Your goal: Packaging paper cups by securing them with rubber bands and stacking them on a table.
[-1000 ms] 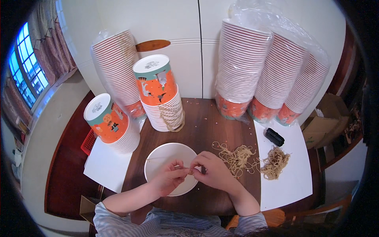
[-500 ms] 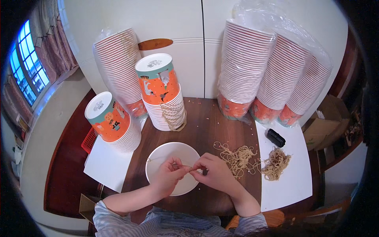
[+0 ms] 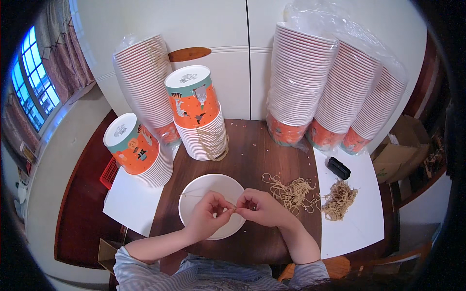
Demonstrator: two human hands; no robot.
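Both hands at lower centre over white bowl point(image 3: 213, 186): left hand point(image 3: 206, 220) and right hand point(image 3: 259, 208) fingers pinched on one rubber band point(image 3: 206, 197).

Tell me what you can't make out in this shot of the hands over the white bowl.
- Head view: how the thin string is gripped; it is too thin, and the fingers of the left hand and right hand cover it.
- The near rim of the white bowl, hidden under both hands.
- Bases of the wrapped cup stacks, blurred by plastic.
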